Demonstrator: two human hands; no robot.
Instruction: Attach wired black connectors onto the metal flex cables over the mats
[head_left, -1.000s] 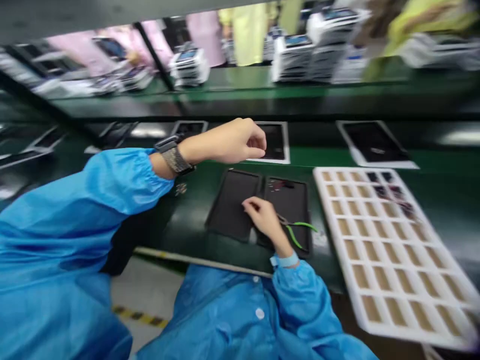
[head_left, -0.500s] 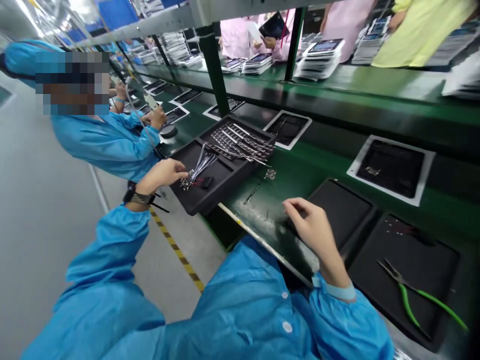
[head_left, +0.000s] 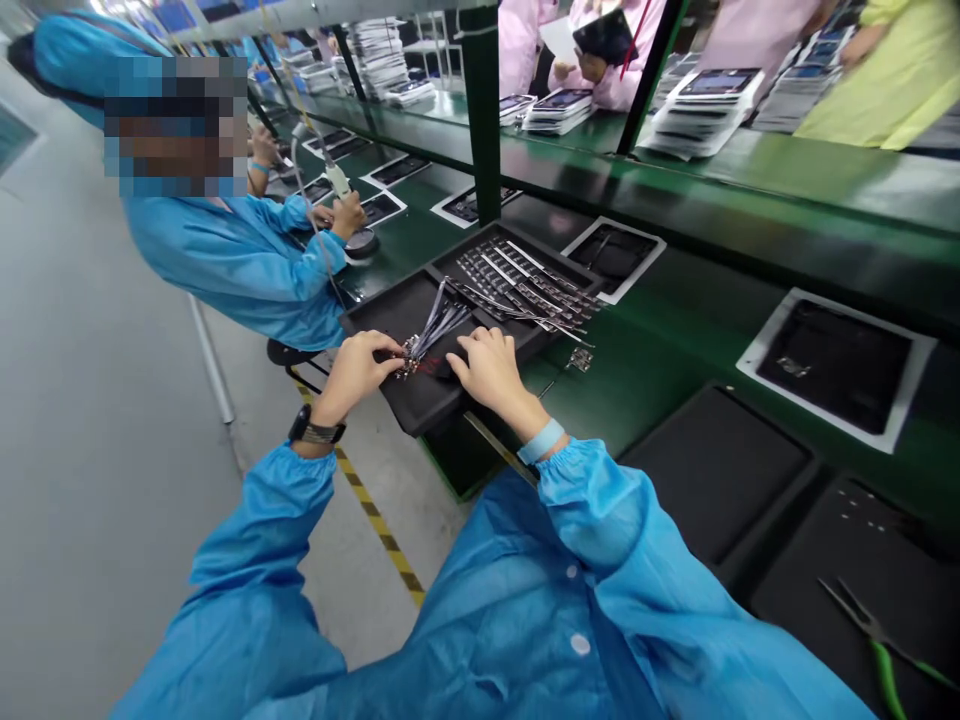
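At the centre of the frame, a shallow black rectangular tray [head_left: 405, 408] sits tilted across the edge of a glossy dark green bench [head_left: 630, 385]. In its nearer compartment lies a bundle of thin grey ribbon cables [head_left: 444, 318], fanned out, with small metallic ends gathered toward the lower left. The left hand [head_left: 361, 368], a dark watch [head_left: 316, 428] on its wrist, has its thumb and fingertips nearly together at those metallic ends; whether it grips them or only touches them cannot be told. The right hand [head_left: 491, 372], with a pale blue band [head_left: 541, 440] at the wrist, is over the tray's near side, just right of the bundle, fingers loosely bent and partly spread; whether they hold anything is hidden.

Rows of black-and-white strips [head_left: 525, 285] fill the farther compartment. Just beyond the tray's right corner lies a small silvery metal part [head_left: 580, 358]. At lower right, green-handled pliers [head_left: 870, 628] rest on a flat black panel [head_left: 795, 570]. A white-framed black sheet [head_left: 832, 365] lies above it. At upper left, a co-worker in blue [head_left: 232, 265] holds a pale tool [head_left: 337, 180].
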